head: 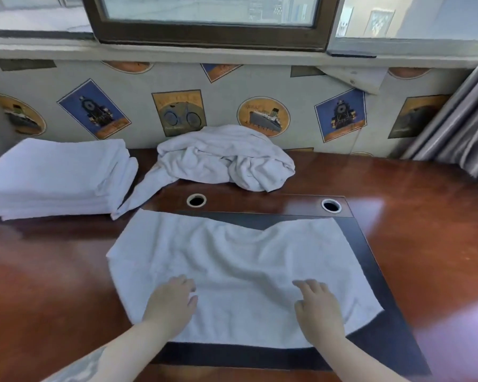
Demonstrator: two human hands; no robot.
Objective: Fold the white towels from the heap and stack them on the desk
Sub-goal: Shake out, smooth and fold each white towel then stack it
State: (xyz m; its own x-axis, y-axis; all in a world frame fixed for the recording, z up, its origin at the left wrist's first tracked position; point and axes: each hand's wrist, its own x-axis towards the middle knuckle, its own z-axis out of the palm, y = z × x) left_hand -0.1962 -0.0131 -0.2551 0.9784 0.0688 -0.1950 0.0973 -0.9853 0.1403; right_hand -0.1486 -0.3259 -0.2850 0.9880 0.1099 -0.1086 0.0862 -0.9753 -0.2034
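Neither hand has a grip: left hand (173, 301) and right hand (319, 310) lie flat and loose on the towel (232, 266), spread on the tabletop (414, 216). Its far edge sags unevenly, so the next fold may go crooked. Heap (226, 158) waits behind, stack (55, 175) to the left.

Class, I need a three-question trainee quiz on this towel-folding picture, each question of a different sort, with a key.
1. True or false: the stack of folded towels lies right of the heap.
2. What do the left hand and right hand rest on?
A) the heap B) the spread towel C) the bare desk
3. How many round holes show in the desk?

Key: 1 false; 2 B; 3 two.
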